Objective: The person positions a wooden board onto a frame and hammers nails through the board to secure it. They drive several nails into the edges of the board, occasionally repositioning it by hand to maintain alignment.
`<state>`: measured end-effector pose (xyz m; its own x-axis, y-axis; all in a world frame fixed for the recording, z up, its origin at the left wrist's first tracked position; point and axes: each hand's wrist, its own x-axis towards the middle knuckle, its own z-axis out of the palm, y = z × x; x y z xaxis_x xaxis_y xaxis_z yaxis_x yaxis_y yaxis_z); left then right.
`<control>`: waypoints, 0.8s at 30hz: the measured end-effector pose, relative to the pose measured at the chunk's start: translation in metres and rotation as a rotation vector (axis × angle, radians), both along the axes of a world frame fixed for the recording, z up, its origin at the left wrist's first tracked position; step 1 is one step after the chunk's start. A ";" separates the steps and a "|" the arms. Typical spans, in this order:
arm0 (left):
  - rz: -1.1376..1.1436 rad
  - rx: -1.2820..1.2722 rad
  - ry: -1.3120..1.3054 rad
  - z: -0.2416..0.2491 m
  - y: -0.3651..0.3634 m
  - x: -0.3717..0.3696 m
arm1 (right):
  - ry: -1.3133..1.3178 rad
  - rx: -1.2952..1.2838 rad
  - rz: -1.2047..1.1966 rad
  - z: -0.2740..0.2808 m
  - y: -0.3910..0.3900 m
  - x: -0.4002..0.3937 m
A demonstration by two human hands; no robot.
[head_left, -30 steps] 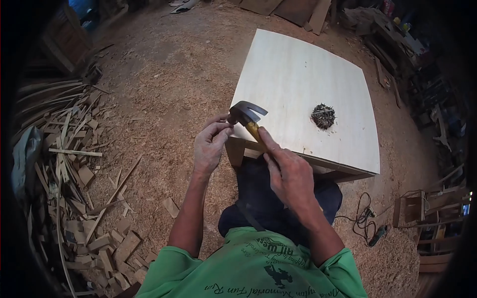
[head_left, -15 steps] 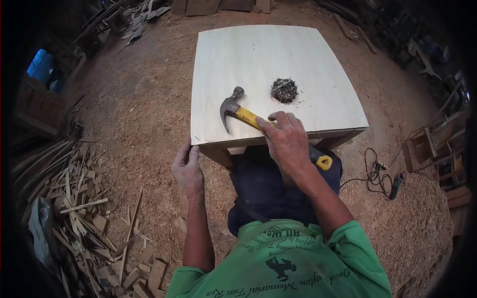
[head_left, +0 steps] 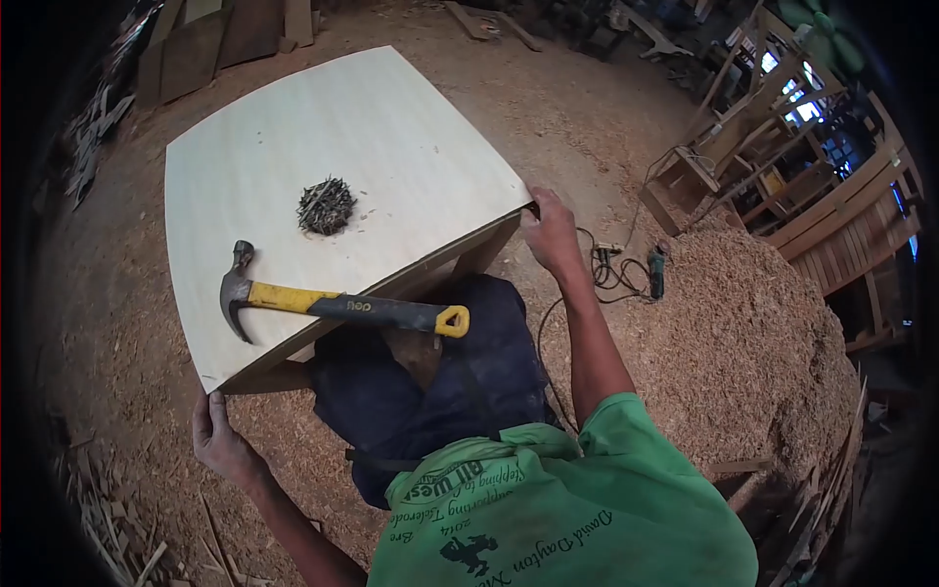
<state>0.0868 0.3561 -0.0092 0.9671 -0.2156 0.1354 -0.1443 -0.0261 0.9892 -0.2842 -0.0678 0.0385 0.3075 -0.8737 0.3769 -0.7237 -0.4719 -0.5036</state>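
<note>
A pale plywood panel (head_left: 323, 117) covers the top of a wooden frame in front of me. My left hand (head_left: 223, 440) pinches the panel's near left corner between thumb and fingers. At the near right corner, my right hand (head_left: 553, 230) has its fingers curled round the edge, partly hidden beneath it. Between them a claw hammer (head_left: 337, 303) with a yellow and black handle lies untouched on the panel, its handle end jutting past the near edge over my lap. A small heap of nails (head_left: 327, 205) sits behind the hammer.
A corded power tool (head_left: 656, 272) lies on the floor at right, its cable looped beside it. Beyond it rise a mound of wood shavings (head_left: 743, 313) and wooden chair parts (head_left: 841, 225). Boards (head_left: 225, 49) lean at the back left; scrap strips (head_left: 127, 528) lie at lower left.
My right hand has let go of the hammer and moved to the panel's right corner. My left hand stays at the left corner. The view has turned to the right.
</note>
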 end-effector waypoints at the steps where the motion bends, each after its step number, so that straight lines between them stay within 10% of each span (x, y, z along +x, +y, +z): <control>1: -0.009 -0.016 0.003 0.001 0.000 0.000 | -0.019 0.003 0.006 0.000 -0.001 -0.002; 24: 0.036 0.009 -0.076 0.004 -0.005 -0.011 | -0.359 0.159 0.043 -0.013 -0.006 -0.016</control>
